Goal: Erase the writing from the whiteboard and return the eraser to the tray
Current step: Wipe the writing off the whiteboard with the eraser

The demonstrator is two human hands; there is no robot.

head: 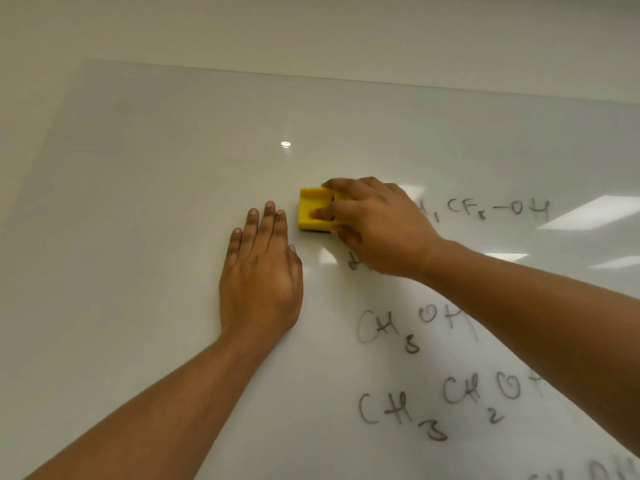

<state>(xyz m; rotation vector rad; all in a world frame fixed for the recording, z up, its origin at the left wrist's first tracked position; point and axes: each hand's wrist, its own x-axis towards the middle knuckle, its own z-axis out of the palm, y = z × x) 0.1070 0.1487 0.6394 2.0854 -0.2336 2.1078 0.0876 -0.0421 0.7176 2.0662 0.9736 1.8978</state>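
Observation:
A large glass whiteboard (156, 168) fills the view. Black chemical formulas (415, 327) are written on its right half, in several lines. My right hand (377, 230) grips a yellow eraser (313, 211) with a dark underside and presses it against the board at the left end of the top line of writing. My left hand (261, 275) lies flat on the board just left of and below the eraser, fingers together, holding nothing. My right hand and forearm hide part of the top two lines. The tray is out of view.
The board's top edge (346, 79) runs across the upper part of the view with a plain wall (311, 29) above it. Reflections of ceiling lights (588, 213) show on the right. The board's left half bears no writing.

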